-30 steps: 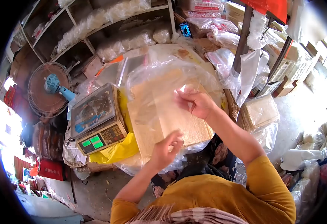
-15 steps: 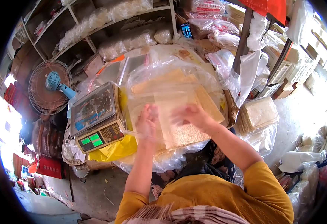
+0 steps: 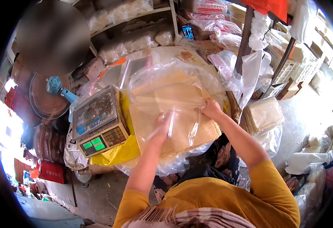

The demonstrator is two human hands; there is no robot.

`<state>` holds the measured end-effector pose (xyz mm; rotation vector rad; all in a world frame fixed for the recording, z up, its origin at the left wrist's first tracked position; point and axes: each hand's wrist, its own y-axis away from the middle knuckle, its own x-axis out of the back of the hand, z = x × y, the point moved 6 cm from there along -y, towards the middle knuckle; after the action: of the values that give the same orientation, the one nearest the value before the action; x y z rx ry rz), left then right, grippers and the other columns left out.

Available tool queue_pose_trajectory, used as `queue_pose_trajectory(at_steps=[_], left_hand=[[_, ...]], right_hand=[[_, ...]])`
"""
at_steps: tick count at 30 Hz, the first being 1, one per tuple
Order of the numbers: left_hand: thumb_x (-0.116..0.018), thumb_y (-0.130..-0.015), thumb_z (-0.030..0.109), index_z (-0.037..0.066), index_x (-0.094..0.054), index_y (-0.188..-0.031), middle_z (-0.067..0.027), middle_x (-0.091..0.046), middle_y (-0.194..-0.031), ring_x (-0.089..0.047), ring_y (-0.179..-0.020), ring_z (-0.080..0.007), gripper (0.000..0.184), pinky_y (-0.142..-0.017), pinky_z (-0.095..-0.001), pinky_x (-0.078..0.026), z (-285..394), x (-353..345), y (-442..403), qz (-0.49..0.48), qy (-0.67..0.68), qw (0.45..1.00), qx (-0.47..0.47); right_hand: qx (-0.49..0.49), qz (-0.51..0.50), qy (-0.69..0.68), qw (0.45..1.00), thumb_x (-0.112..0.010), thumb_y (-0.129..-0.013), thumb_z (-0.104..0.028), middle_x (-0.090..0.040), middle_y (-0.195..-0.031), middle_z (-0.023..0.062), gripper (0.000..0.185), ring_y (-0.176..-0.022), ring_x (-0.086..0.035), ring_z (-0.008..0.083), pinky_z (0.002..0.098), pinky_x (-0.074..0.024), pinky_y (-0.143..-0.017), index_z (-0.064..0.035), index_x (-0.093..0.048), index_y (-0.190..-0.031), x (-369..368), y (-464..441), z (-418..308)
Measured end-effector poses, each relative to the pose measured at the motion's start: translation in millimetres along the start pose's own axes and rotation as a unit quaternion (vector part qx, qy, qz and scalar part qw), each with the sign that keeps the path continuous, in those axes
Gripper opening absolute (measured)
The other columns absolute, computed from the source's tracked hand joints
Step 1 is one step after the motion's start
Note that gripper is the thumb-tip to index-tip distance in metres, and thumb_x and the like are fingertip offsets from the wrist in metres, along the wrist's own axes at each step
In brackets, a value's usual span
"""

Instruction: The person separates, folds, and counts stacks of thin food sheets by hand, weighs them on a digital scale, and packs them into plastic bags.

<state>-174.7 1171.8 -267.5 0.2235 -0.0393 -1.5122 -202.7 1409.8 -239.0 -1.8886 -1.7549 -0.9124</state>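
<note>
A clear plastic bag point(image 3: 187, 123) lies over a stack of flat tan sheets point(image 3: 202, 133), with shiny folds between my two hands. My right hand point(image 3: 212, 109) is closed on the bag's right side, fingertips pinched at the plastic. My left hand point(image 3: 161, 127) is at the left part of the bag, fingers closed at the plastic; glare and folds partly cover its fingertips. The sheets rest on more crumpled clear plastic point(image 3: 174, 166) in front of my body. Left of them stands a digital scale point(image 3: 101, 123) with lit green displays, on a yellow plastic bag point(image 3: 119, 154).
A fan point(image 3: 54, 93) stands behind the scale at the left. Shelves with bagged goods point(image 3: 124, 47) line the back. A phone point(image 3: 188, 32) leans at the back of the table. To the right is another bagged stack of sheets point(image 3: 263, 116), beside dark posts point(image 3: 246, 41).
Both hands, blurred and apart above the sheets before, are now at the clear plastic. My right hand has moved right and my left hand inward. A round dark blur now covers the upper left.
</note>
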Motion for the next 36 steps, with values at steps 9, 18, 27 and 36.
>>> queue_pose_trajectory(at_steps=[9,18,27,36], left_hand=[[-0.061,-0.085,0.021,0.000,-0.061,-0.101,-0.0013,-0.060,-0.090,-0.053,-0.085,-0.0088,0.026,-0.076,-0.0218,-0.043,85,-11,65,-0.034,0.046,0.993,-0.103],[-0.052,-0.087,0.015,0.006,-0.054,-0.111,-0.0065,-0.059,-0.078,-0.051,-0.057,-0.0161,0.027,-0.056,-0.0235,-0.045,215,133,16,0.295,-0.397,0.768,-0.407],[-0.050,-0.078,0.013,0.008,-0.040,-0.130,-0.0170,-0.062,-0.079,-0.063,-0.070,-0.0312,0.053,-0.058,-0.0449,-0.049,112,-18,-45,-0.017,-0.742,0.581,-0.334],[-0.057,-0.081,0.016,0.008,-0.063,-0.090,-0.0155,-0.059,-0.066,-0.057,-0.058,-0.0295,0.013,-0.055,-0.0366,-0.045,55,-40,-52,-0.039,-0.375,0.911,-0.167]], right_hand=[[-0.022,-0.230,-0.575,0.785,-0.061,-0.082,-0.008,-0.061,-0.101,0.0107,0.042,-0.083,-0.063,0.0200,0.0343,-0.0551,-0.070,0.0009,-0.046,-0.121,23,61,-25],[-0.071,-0.117,-0.597,0.791,-0.062,-0.079,-0.008,-0.062,-0.093,0.0124,0.035,-0.079,-0.064,0.0224,0.0347,-0.0541,-0.069,0.0006,-0.051,-0.111,33,80,38],[0.039,-0.141,-0.620,0.771,-0.065,-0.075,-0.007,-0.061,-0.098,0.0139,0.052,-0.080,-0.064,0.0215,0.0337,-0.0535,-0.070,0.0022,-0.044,-0.121,67,125,30],[0.017,-0.049,-0.584,0.810,-0.059,-0.082,-0.005,-0.059,-0.103,0.0077,0.041,-0.090,-0.058,0.0152,0.0302,-0.0486,-0.077,-0.0007,-0.045,-0.121,65,147,27]])
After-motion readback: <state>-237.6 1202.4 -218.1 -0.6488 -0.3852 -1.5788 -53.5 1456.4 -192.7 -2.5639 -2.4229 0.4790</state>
